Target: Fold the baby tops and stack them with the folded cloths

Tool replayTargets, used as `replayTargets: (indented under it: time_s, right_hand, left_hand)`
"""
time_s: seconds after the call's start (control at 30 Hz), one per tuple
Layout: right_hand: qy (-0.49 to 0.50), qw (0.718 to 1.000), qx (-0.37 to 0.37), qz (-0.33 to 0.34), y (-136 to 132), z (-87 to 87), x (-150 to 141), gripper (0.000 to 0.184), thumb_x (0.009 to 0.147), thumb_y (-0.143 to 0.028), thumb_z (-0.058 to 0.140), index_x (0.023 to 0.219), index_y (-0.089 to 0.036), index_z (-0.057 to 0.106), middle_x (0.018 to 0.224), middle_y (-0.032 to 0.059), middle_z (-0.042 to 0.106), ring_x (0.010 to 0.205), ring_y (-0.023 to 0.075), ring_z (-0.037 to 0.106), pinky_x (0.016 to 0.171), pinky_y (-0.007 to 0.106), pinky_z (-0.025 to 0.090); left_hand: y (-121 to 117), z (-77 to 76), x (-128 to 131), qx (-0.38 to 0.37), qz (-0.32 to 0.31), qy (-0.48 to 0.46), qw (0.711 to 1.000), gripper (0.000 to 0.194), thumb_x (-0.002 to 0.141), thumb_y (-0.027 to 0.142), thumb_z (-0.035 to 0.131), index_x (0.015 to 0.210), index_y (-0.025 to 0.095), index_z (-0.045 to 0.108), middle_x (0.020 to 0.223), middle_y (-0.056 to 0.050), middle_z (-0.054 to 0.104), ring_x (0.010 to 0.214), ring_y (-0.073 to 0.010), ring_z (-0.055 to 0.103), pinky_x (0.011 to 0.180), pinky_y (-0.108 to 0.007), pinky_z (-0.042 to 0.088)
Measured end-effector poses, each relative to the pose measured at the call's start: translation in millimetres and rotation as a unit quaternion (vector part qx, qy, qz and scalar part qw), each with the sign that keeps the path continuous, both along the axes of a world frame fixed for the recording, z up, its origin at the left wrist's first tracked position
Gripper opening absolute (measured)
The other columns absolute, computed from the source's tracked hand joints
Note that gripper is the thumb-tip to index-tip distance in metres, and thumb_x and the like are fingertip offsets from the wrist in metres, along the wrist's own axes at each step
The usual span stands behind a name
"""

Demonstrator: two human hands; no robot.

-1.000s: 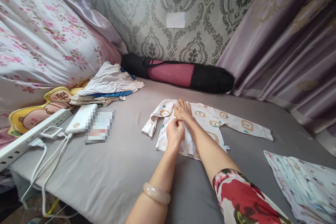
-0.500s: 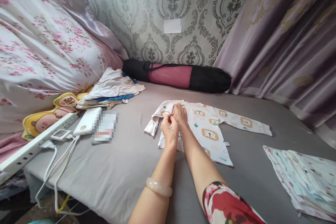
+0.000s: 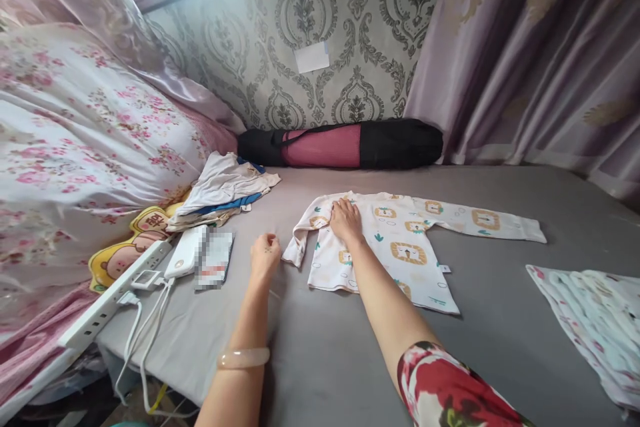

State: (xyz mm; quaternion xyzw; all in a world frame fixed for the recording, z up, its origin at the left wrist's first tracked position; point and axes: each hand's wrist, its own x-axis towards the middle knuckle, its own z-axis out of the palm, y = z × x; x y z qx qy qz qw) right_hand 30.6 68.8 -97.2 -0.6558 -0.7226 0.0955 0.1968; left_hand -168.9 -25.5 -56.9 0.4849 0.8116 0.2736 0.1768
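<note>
A small white long-sleeved shirt (image 3: 400, 247) printed with lion faces lies spread on the grey bed sheet (image 3: 325, 347). My right hand (image 3: 345, 219) rests flat on its left shoulder, fingers stretched out. My left hand (image 3: 265, 252) hovers over the sheet just left of the shirt's folded-in left sleeve (image 3: 300, 247), fingers curled in loosely; nothing shows in them. A pale bangle circles my left wrist.
A pile of folded clothes (image 3: 223, 190) lies at the back left by floral pillows (image 3: 85, 140). A power strip (image 3: 107, 297), a white power bank (image 3: 185, 253) and cables sit at the left edge. A black-and-pink rolled bag (image 3: 340, 145) lies along the wall. Patterned cloth (image 3: 595, 320) is at the right.
My left hand has left the shirt and moved left, off onto the sheet. My right hand stays on the shirt. The view has tilted up and swung a little.
</note>
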Motion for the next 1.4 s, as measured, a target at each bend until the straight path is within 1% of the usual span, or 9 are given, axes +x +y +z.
replayTargets:
  time_s: [0.13, 0.27, 0.47, 0.63, 0.73, 0.97, 1.13, 1.27, 1.4]
  right_hand:
    - [0.007, 1.0, -0.003, -0.001, -0.2, 1.9, 0.7, 0.046, 0.098, -0.026, 0.033, 0.14, -0.017, 0.051, 0.153, 0.0069, 0.04, 0.143, 0.0235, 0.027, 0.117, 0.04, 0.016]
    - [0.008, 1.0, -0.002, 0.0, 0.4, 1.8, 1.2, 0.045, 0.098, -0.026, 0.034, 0.138, -0.017, 0.051, 0.153, 0.0068, 0.04, 0.143, 0.0231, 0.027, 0.117, 0.04, 0.016]
    - [0.007, 1.0, 0.001, -0.004, 1.3, 0.7, 0.6, 0.044, 0.099, -0.026, 0.033, 0.138, -0.017, 0.052, 0.153, 0.0066, 0.04, 0.143, 0.0235, 0.027, 0.117, 0.04, 0.016]
    - [0.003, 1.0, -0.003, -0.003, 0.9, 1.2, -0.5, 0.045, 0.099, -0.027, 0.033, 0.139, -0.017, 0.051, 0.153, 0.0073, 0.04, 0.143, 0.0242, 0.026, 0.117, 0.041, 0.016]
    - [-0.004, 1.0, 0.003, -0.006, 0.9, 0.6, -1.5, 0.046, 0.099, -0.028, 0.032, 0.14, -0.017, 0.05, 0.153, 0.008, 0.04, 0.143, 0.0251, 0.026, 0.117, 0.041, 0.016]
    - [-0.017, 1.0, -0.02, 0.0, -1.3, 3.7, -4.0, 0.05, 0.101, -0.038, 0.031, 0.145, -0.018, 0.046, 0.156, 0.0107, 0.033, 0.145, 0.0275, 0.021, 0.117, 0.044, 0.013]
    - [-0.031, 0.999, -0.022, 0.017, -5.6, 7.5, -4.2, 0.051, 0.101, -0.041, 0.033, 0.148, -0.024, 0.043, 0.158, 0.0124, 0.029, 0.147, 0.0298, 0.018, 0.117, 0.048, 0.011]
    - [-0.029, 0.998, -0.025, 0.043, -6.0, 6.1, -4.9, 0.05, 0.102, -0.039, 0.029, 0.149, -0.025, 0.04, 0.159, 0.0126, 0.026, 0.148, 0.0286, 0.016, 0.117, 0.053, 0.008]
    - [-0.021, 0.996, -0.03, 0.081, -4.3, 3.1, -7.4, 0.049, 0.103, -0.038, 0.026, 0.149, -0.027, 0.04, 0.16, 0.0084, 0.025, 0.148, 0.0243, 0.016, 0.118, 0.052, 0.005]
  left_hand:
    - [1.6, 0.9, 7.2, -0.066, -0.07, 0.019, 0.995, 0.02, 0.081, 0.034, 0.059, 0.09, 0.017, 0.063, 0.095, -0.01, 0.071, 0.092, -0.023, 0.065, 0.074, -0.027, 0.045]
    - [4.0, 0.6, 19.7, -0.088, -0.099, 0.017, 0.991, 0.025, 0.074, 0.04, 0.064, 0.085, 0.018, 0.059, 0.084, -0.005, 0.068, 0.076, -0.0186, 0.062, 0.059, -0.023, 0.04]
    - [20.9, 5.3, 4.2, -0.148, -0.196, -0.012, 0.969, 0.023, 0.07, 0.038, 0.061, 0.061, 0.019, 0.051, 0.054, 0.004, 0.046, 0.055, -0.0125, 0.047, 0.05, -0.023, 0.028]
    - [54.5, 30.8, -24.4, -0.043, -0.149, 0.0, 0.988, 0.014, 0.067, 0.031, 0.058, 0.069, 0.018, 0.056, 0.055, 0.005, 0.048, 0.056, -0.0125, 0.047, 0.05, -0.022, 0.03]
    - [79.7, 45.5, -42.4, 0.021, -0.126, 0.024, 0.992, 0.021, 0.069, 0.033, 0.057, 0.082, 0.017, 0.062, 0.06, 0.003, 0.054, 0.06, -0.0143, 0.052, 0.054, -0.022, 0.035]
    - [128.7, 62.5, -68.9, 0.068, -0.056, 0.147, 0.985, 0.032, 0.078, 0.03, 0.053, 0.101, 0.016, 0.07, 0.089, -0.007, 0.07, 0.088, -0.0233, 0.063, 0.075, -0.027, 0.045]
    - [151.3, 53.1, -75.9, 0.054, -0.038, 0.161, 0.985, 0.035, 0.082, 0.029, 0.052, 0.11, 0.016, 0.069, 0.107, -0.013, 0.071, 0.102, -0.028, 0.063, 0.085, -0.031, 0.045]
    - [162.7, 34.3, -77.3, 0.022, -0.033, 0.158, 0.987, 0.035, 0.084, 0.026, 0.05, 0.113, 0.018, 0.068, 0.117, -0.015, 0.068, 0.109, -0.0311, 0.061, 0.086, -0.036, 0.045]
    - [166.7, 15.4, -75.7, -0.015, -0.013, 0.154, 0.988, 0.032, 0.085, 0.026, 0.05, 0.111, 0.019, 0.067, 0.118, -0.017, 0.067, 0.108, -0.033, 0.061, 0.083, -0.038, 0.046]
